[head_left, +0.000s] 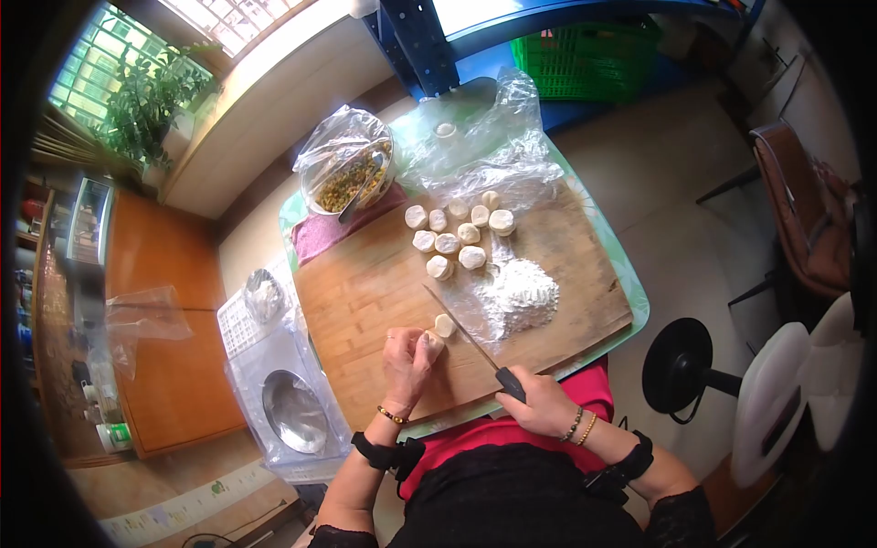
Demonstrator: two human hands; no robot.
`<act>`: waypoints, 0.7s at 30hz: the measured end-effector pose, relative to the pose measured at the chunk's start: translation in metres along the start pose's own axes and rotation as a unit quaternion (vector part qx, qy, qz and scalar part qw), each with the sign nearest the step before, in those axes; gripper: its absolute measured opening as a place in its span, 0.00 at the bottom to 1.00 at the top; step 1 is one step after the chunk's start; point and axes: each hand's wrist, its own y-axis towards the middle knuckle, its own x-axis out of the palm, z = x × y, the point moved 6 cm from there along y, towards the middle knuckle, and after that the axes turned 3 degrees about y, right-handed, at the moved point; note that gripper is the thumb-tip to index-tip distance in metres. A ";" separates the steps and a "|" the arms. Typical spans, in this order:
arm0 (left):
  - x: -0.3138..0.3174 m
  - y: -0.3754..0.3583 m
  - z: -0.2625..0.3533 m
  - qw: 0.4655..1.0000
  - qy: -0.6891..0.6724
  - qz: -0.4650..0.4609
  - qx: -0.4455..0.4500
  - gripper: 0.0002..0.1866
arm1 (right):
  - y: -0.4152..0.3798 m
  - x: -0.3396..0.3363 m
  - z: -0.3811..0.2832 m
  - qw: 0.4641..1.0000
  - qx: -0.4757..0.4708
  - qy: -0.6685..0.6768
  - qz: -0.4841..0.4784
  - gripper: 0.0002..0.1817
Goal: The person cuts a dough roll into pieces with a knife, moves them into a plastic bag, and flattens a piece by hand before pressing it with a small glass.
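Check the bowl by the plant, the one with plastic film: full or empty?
Not empty: the bowl holds a colourful chopped mixture, with a utensil in it. Its depth I cannot tell.

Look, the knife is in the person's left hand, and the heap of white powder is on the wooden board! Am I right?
Not quite: the head view shows the knife in the right hand. The white powder is on the wooden board.

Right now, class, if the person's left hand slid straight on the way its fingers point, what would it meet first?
Probably the small dough piece just beyond the left hand on the board, though one view leaves depth unclear.
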 end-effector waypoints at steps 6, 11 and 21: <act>-0.006 0.006 0.039 0.979 0.147 0.000 0.140 0.15 | -0.022 -0.017 0.003 0.999 -0.005 0.047 0.019 0.19; 0.014 0.015 0.049 0.963 0.201 -0.042 0.173 0.18 | -0.032 -0.020 0.004 0.998 -0.012 0.053 0.033 0.20; 0.064 -0.016 0.100 0.913 0.195 -0.132 0.334 0.12 | -0.055 -0.054 0.009 0.989 0.020 0.098 0.110 0.18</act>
